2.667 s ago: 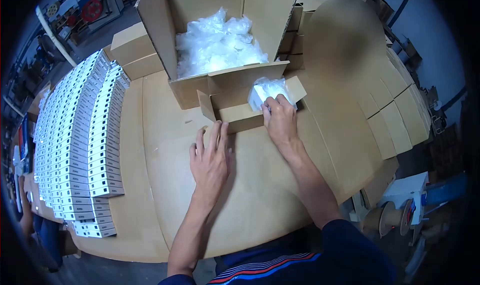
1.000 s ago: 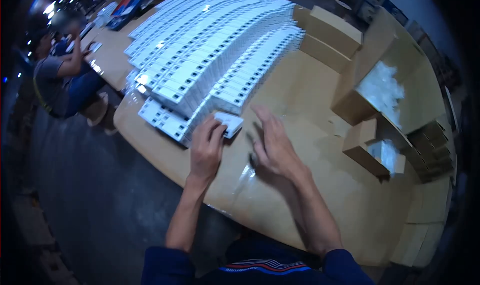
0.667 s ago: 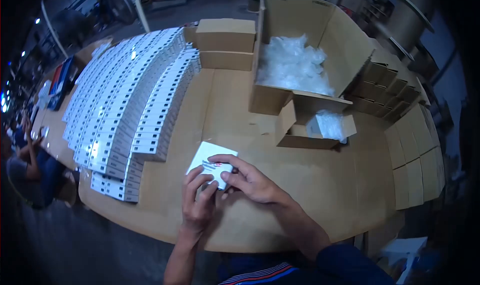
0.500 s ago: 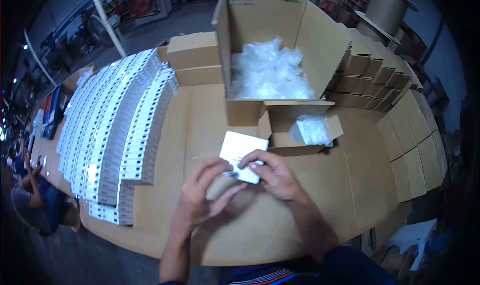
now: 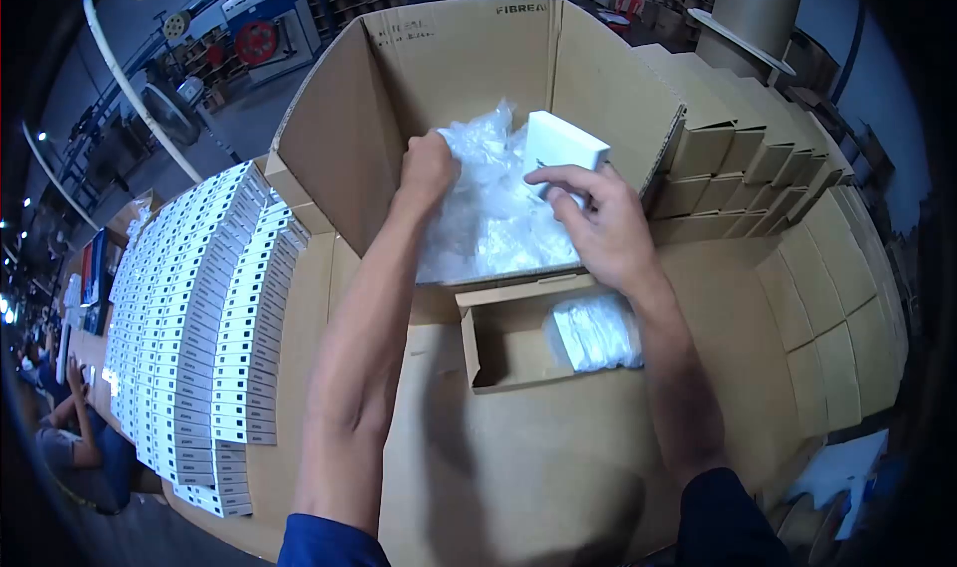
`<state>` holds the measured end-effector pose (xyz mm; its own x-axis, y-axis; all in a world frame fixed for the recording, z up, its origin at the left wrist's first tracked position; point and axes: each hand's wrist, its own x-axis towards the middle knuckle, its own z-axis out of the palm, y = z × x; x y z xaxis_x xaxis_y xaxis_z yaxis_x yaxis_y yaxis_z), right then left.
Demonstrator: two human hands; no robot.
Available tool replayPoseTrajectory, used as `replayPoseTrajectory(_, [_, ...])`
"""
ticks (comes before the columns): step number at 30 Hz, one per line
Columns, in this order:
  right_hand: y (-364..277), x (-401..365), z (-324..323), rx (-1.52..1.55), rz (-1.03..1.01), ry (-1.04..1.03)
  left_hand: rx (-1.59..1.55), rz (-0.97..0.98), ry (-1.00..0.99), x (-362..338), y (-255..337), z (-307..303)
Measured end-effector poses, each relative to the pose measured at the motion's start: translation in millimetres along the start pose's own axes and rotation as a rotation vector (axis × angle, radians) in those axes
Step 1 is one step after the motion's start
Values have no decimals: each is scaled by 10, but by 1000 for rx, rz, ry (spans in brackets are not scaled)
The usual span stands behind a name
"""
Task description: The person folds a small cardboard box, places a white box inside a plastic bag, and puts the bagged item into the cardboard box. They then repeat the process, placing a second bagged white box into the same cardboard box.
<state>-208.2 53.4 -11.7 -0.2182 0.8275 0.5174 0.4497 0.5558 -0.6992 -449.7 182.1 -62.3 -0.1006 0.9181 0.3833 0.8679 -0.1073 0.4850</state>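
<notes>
My right hand (image 5: pixel 603 218) grips a small white box (image 5: pixel 563 148) by its lower edge, holding it tilted above the large carton. Over the carton's left part, my left hand (image 5: pixel 431 168) is closed at the edge of the clear plastic bags (image 5: pixel 498 208), its fingertips partly hidden; it seems to pinch one of them. The large open cardboard carton (image 5: pixel 459 49) holds a heap of these crinkled bags. In front of it lies an open small cardboard box (image 5: pixel 518 368), with a plastic-wrapped white item (image 5: pixel 596 333) in its right half.
Long stacked rows of white boxes (image 5: pixel 179 328) stand on the left. Folded brown cartons (image 5: pixel 728 158) are piled at right, with more stacked cartons (image 5: pixel 832 318) nearer. A person (image 5: pixel 85 437) sits at far left. A large spool (image 5: pixel 753 19) rises behind.
Both hands have moved forward from the table's middle to the large carton. The white box has left my left hand and travels in the right. My view has shifted too.
</notes>
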Motion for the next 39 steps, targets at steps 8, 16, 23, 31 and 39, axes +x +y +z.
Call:
replayPoseTrajectory(8, [349,606,356,-137,-147,57,-234,-79,219,-84,126,-410])
replayPoseTrajectory(16, [397,1043,637,-214,-324,-3,-435,108,143,-355,335,-665])
replayPoseTrajectory(23, [588,918,489,-333,-41,-196,-485,64,503,-219,456,-790])
replayPoseTrajectory(31, [17,659,63,306,45,-240,-478,242,608,-578,665,-979])
replayPoseTrajectory(39, [-352,-570,261,377,101,29,-939,-115,380,-1730,708,-1266])
